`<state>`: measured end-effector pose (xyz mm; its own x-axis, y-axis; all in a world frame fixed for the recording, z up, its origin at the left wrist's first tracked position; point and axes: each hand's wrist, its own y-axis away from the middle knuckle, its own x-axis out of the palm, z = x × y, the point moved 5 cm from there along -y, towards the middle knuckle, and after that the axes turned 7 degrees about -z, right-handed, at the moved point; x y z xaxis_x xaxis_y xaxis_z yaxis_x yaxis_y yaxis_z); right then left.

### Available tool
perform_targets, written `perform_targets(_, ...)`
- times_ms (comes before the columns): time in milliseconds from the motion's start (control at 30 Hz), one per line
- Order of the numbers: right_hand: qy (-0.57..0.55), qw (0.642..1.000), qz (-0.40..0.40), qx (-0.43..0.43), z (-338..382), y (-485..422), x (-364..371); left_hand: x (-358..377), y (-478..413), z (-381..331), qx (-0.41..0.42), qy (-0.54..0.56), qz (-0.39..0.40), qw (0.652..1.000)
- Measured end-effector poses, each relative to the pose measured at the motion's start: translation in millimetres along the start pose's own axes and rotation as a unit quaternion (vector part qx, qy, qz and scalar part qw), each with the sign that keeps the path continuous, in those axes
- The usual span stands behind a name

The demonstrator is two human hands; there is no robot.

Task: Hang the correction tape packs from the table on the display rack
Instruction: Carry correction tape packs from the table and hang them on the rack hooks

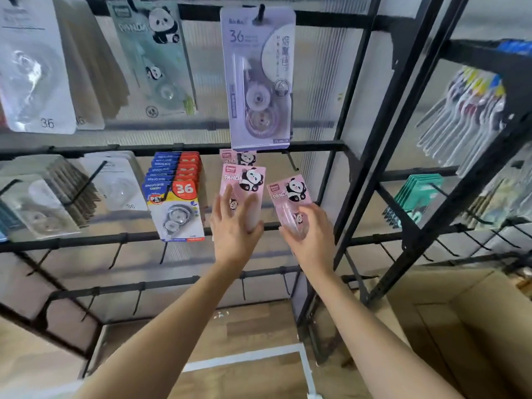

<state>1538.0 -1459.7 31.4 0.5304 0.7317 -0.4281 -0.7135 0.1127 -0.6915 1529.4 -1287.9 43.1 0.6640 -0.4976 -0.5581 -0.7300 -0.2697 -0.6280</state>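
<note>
The left hand's (pixel 233 228) fingers (pixel 227 197) lie spread up the front of a pink panda pack (pixel 244 182), with the thumb hooked round its lower edge, so the pack is gripped. The right hand's (pixel 311 237) fingers (pixel 309 210) curl over the blister of a second pink pack (pixel 288 194), which is held tilted, just beside the first and clear of the rack.

The left pack stands directly in front of another pink pack (pixel 239 156) already hanging under the black crossbar (pixel 316 146). Whether its hole is on the hook cannot be told. A bare hook (pixel 291 162) juts out just above the right pack.

Around them the display rack (pixel 359 110) already carries a purple pack (pixel 259 79) above and a row of blue-and-red packs (pixel 175 197) to the left. The task looks to be under way, with at least these two packs left to seat. The worktop is out of view, so how many more remain cannot be judged.
</note>
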Motion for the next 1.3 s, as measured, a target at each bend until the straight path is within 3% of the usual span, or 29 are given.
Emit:
perform_targets(233, -0.011, 1.0, 0.026, -0.004, -14.6, 1.2, 12.4, 11.7, -0.7, 9.0, -0.033, -0.031, -0.009, 0.999)
perform_targets(633, -0.03, 0.999, 0.021, -0.002, -23.0, -7.6, 21.4, 49.3, -67.5, 18.2, -0.088, -0.115, 0.156, 0.977)
perform_targets(900, -0.027, 0.999, 0.043, 0.005, -22.7, -7.7, 27.0, 63.9, -61.9, 42.6, -0.094, -0.14, 0.244, 0.955)
perform_targets(1000, -0.02, 0.999, 0.029, -0.006, -16.7, -8.2, 25.9, 51.2, -56.2, 48.4, -0.087, -0.101, 0.22, 0.966)
perform_targets(1167, -0.029, 0.997, -0.004, -0.074, 11.4, -5.7, 26.2, 4.7, -45.1, 40.2, -0.034, -0.004, 0.073, 0.997)
perform_targets(1300, -0.046, 0.995, -0.003, -0.091, 40.4, -7.2, 38.3, -24.3, -39.0, 30.9, 0.037, 0.02, 0.019, 0.999)
